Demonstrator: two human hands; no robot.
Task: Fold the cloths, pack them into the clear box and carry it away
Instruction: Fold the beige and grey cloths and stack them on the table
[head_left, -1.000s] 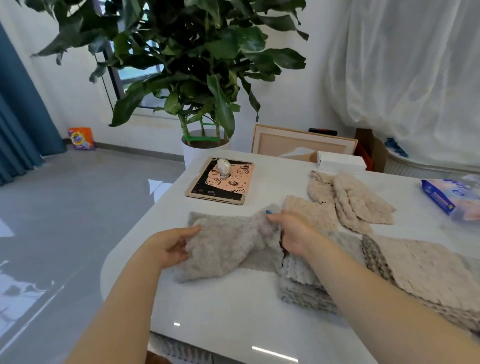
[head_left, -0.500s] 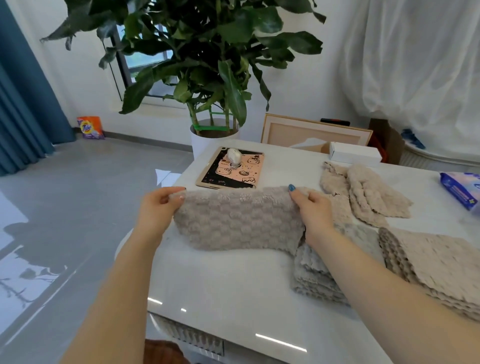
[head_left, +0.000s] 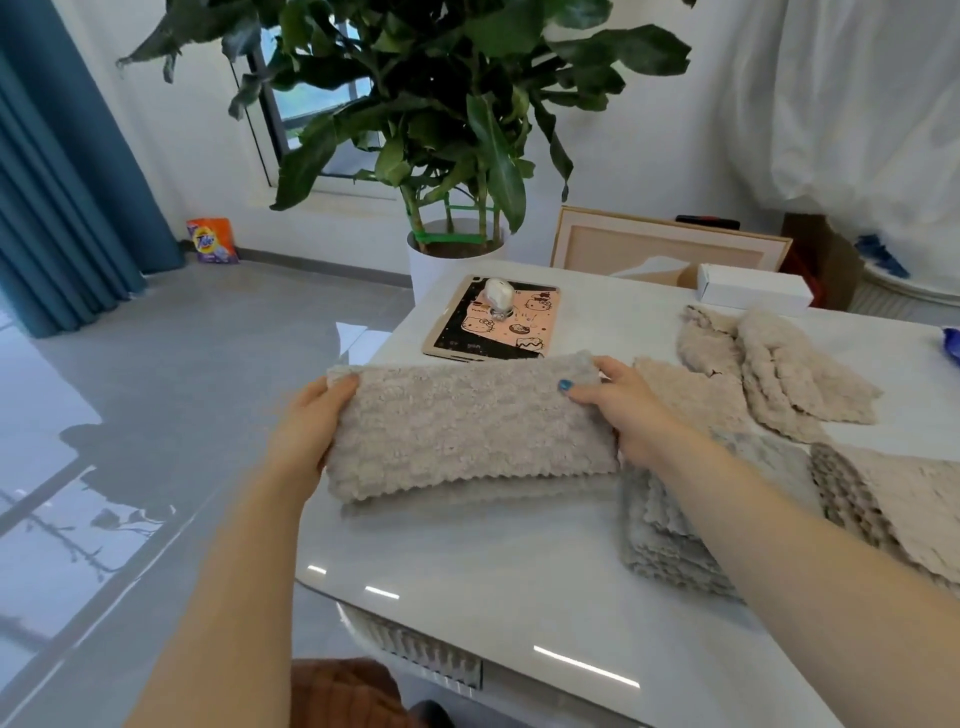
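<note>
Cloth (head_left: 467, 426) lifted, stretched | long axis left-right | left grip (head_left: 306, 436), right grip (head_left: 618, 410) pinch its ends

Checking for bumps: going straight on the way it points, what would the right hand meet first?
Past the grey cloth it grips, the right hand would likely reach the pink-and-black tablet first; depth is unclear.

A home: potted plant (head_left: 457, 130), blue curtain (head_left: 57, 171), detergent bag (head_left: 212, 240) on the floor.
</note>
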